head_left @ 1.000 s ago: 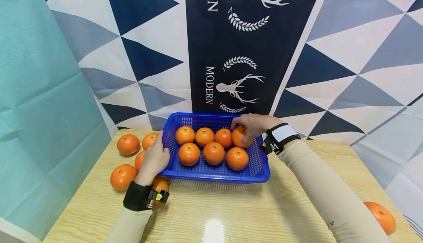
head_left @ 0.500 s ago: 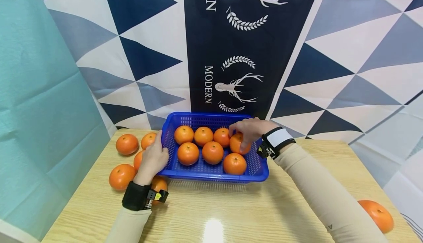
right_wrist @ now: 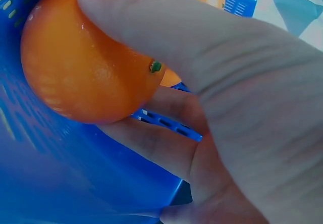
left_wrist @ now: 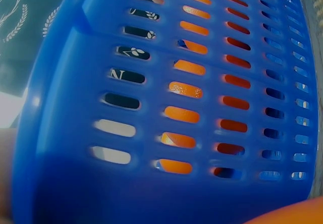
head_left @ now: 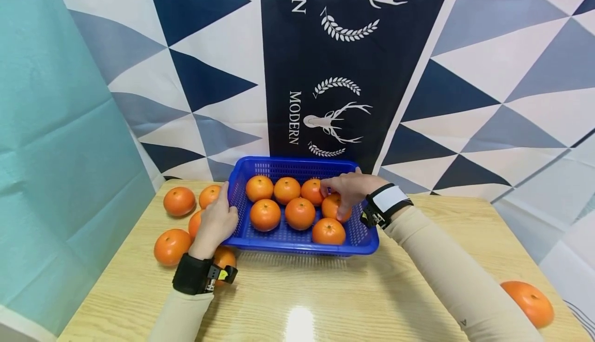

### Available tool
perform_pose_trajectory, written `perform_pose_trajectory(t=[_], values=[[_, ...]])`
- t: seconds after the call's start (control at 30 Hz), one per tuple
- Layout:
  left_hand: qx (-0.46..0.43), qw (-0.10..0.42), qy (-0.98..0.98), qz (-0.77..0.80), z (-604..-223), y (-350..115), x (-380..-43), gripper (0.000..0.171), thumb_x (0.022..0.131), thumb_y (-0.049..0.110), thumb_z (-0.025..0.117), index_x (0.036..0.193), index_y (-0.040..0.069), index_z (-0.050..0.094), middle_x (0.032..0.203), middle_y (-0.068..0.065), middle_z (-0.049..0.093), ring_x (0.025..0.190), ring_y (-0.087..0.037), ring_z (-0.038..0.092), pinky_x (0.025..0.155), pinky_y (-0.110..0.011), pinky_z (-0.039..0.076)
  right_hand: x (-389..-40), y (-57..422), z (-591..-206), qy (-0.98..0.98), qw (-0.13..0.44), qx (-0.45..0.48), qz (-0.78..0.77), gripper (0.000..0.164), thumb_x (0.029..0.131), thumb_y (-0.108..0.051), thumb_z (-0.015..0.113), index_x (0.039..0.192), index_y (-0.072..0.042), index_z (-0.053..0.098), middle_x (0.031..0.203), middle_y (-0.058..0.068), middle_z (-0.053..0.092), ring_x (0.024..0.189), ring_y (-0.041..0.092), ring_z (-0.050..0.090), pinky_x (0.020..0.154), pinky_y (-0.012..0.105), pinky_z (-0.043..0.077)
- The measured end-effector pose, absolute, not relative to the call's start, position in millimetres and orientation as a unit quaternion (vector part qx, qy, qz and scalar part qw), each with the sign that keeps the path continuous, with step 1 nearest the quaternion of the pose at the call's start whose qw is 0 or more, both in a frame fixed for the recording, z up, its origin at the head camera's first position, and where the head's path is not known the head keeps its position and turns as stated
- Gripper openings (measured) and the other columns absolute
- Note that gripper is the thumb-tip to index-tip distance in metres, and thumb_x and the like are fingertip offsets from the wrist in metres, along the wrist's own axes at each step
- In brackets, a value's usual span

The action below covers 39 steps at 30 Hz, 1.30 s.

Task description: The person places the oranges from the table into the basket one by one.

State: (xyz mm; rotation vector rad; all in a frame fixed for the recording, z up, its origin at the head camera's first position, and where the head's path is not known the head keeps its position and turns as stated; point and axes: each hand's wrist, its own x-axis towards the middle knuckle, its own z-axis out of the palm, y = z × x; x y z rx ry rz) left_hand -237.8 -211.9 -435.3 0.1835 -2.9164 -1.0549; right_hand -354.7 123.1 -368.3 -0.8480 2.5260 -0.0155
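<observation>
In the head view a blue plastic basket holds several oranges in two rows. My right hand reaches in at the right end and grips an orange, which the right wrist view shows with its green stem end facing the palm; the thumb lies across the orange and the fingers lie on its other side. Just in front sits another orange. My left hand holds the basket's left rim, index finger along the edge and thumb toward the inside. The left wrist view shows the slotted wall; most fingers are hidden.
Several loose oranges lie left of the basket, among them a far one and a near one. Under the left wrist is another orange. One large orange lies by the right edge of the wooden table. Patterned cloth hangs behind.
My right hand has moved the gripped orange slightly left and toward the basket's near side. The orange in front of it has shifted the same way. My left hand stays on the rim.
</observation>
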Motion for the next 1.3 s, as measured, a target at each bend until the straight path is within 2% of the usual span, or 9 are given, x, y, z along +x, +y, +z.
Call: perform_pose_trajectory(t=[0.07, 0.13, 0.23, 0.3, 0.4, 0.63, 0.9, 1.1, 1.3], values=[[0.057, 0.021, -0.938, -0.343, -439, -214, -240, 0.077, 0.108, 0.013, 0.044, 0.179, -0.001, 0.016, 0.165, -0.039, 0.052, 0.131, -0.059, 0.068, 0.116, -0.076, 0.052, -355, 124, -368, 0.921, 0.239, -0.307, -0.011, 0.054, 0.089, -0.027, 0.097, 0.13, -0.023, 0.062, 0.114, 0.001, 0.068, 0.119, 0.029, 0.058, 0.131, 0.086, 0.016], [0.06, 0.017, -0.935, -0.349, -441, -215, -242, 0.078, 0.109, 0.015, 0.045, 0.18, 0.002, 0.015, 0.167, -0.037, 0.052, 0.134, -0.058, 0.067, 0.119, -0.076, 0.05, -354, 126, -367, 0.922, 0.239, -0.305, -0.019, 0.054, 0.089, -0.028, 0.098, 0.13, -0.024, 0.063, 0.119, 0.002, 0.07, 0.122, 0.029, 0.059, 0.131, 0.086, 0.016], [0.058, 0.019, -0.936, -0.347, -456, -221, -252, 0.078, 0.11, 0.019, 0.044, 0.18, 0.004, 0.015, 0.168, -0.035, 0.052, 0.134, -0.057, 0.068, 0.118, -0.076, 0.051, -354, 129, -362, 0.923, 0.231, -0.306, -0.025, 0.055, 0.089, -0.031, 0.097, 0.133, -0.025, 0.065, 0.133, 0.006, 0.072, 0.127, 0.03, 0.06, 0.131, 0.073, 0.034], [0.06, 0.023, -0.938, -0.341, -464, -225, -258, 0.078, 0.11, 0.02, 0.044, 0.181, 0.006, 0.016, 0.168, -0.034, 0.054, 0.132, -0.055, 0.07, 0.116, -0.075, 0.053, -353, 132, -356, 0.923, 0.223, -0.314, -0.028, 0.056, 0.089, -0.031, 0.097, 0.136, -0.025, 0.066, 0.142, 0.011, 0.071, 0.13, 0.034, 0.062, 0.123, 0.063, 0.048], [0.063, 0.031, -0.942, -0.329, -474, -230, -265, 0.078, 0.109, 0.021, 0.046, 0.181, 0.008, 0.018, 0.165, -0.033, 0.057, 0.125, -0.053, 0.073, 0.112, -0.074, 0.055, -353, 137, -348, 0.921, 0.217, -0.322, -0.034, 0.057, 0.091, -0.029, 0.095, 0.14, -0.022, 0.066, 0.152, 0.019, 0.068, 0.134, 0.039, 0.064, 0.114, 0.057, 0.057], [0.056, 0.032, -0.941, -0.333, -474, -230, -265, 0.078, 0.11, 0.02, 0.047, 0.181, 0.006, 0.018, 0.161, -0.035, 0.06, 0.119, -0.052, 0.075, 0.108, -0.073, 0.058, -343, 164, -338, 0.924, 0.197, -0.323, -0.058, 0.064, 0.093, -0.03, 0.093, 0.148, -0.018, 0.064, 0.159, 0.024, 0.064, 0.142, 0.046, 0.063, 0.12, 0.066, 0.053], [0.057, 0.037, -0.941, -0.332, -476, -230, -265, 0.077, 0.109, 0.02, 0.046, 0.18, 0.007, 0.02, 0.16, -0.034, 0.061, 0.116, -0.051, 0.076, 0.106, -0.072, 0.059, -323, 197, -327, 0.932, 0.14, -0.326, -0.07, 0.07, 0.093, -0.04, 0.092, 0.153, -0.018, 0.064, 0.156, 0.019, 0.067, 0.13, 0.039, 0.07, 0.11, 0.067, 0.059], [0.061, 0.028, -0.939, -0.337, -473, -229, -262, 0.077, 0.111, 0.021, 0.044, 0.181, 0.007, 0.016, 0.162, -0.034, 0.06, 0.116, -0.049, 0.076, 0.109, -0.072, 0.059, -307, 220, -328, 0.934, 0.105, -0.338, -0.059, 0.072, 0.088, -0.039, 0.096, 0.15, -0.016, 0.067, 0.152, 0.02, 0.07, 0.136, 0.044, 0.069, 0.112, 0.069, 0.059], [0.058, 0.022, -0.94, -0.337, -469, -228, -259, 0.077, 0.111, 0.021, 0.043, 0.181, 0.006, 0.015, 0.162, -0.035, 0.059, 0.116, -0.05, 0.075, 0.109, -0.072, 0.058, -289, 250, -331, 0.938, 0.059, -0.338, -0.045, 0.073, 0.083, -0.042, 0.1, 0.145, -0.018, 0.071, 0.148, 0.022, 0.071, 0.134, 0.048, 0.069, 0.107, 0.071, 0.06]])
